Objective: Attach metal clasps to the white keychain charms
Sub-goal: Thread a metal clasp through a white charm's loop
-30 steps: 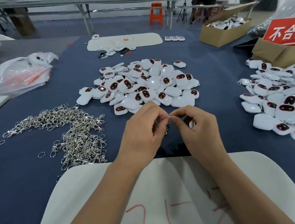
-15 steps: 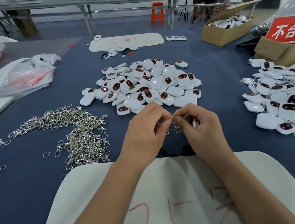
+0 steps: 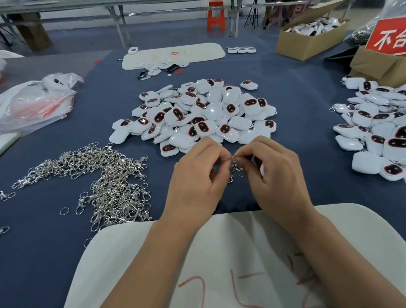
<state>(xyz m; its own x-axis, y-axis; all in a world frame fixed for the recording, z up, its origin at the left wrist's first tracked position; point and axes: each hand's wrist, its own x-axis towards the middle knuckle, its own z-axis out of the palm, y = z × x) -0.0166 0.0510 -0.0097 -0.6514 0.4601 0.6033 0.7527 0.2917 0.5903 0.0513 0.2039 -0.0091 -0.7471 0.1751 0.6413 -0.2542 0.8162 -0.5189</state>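
Note:
Both hands meet above the blue table, just in front of a pile of white keychain charms point(image 3: 207, 115) with dark red-rimmed ovals. My left hand point(image 3: 198, 180) pinches a small metal clasp point(image 3: 236, 167) with thumb and fingertips. My right hand point(image 3: 274, 176) pinches the same clasp from the other side, and a white charm point(image 3: 263, 169) shows partly inside its curled fingers. A heap of loose silver clasps point(image 3: 105, 177) lies to the left.
A second pile of white charms point(image 3: 390, 137) spreads at the right. Plastic bags point(image 3: 28, 103) lie far left. Cardboard boxes point(image 3: 308, 40) and a red sign point(image 3: 405, 36) stand at the back right. A white board with red marks point(image 3: 236, 278) sits under my forearms.
The hands have stayed together, working the clasp. The clasp now hangs lower between the fingertips, and the view has shifted slightly.

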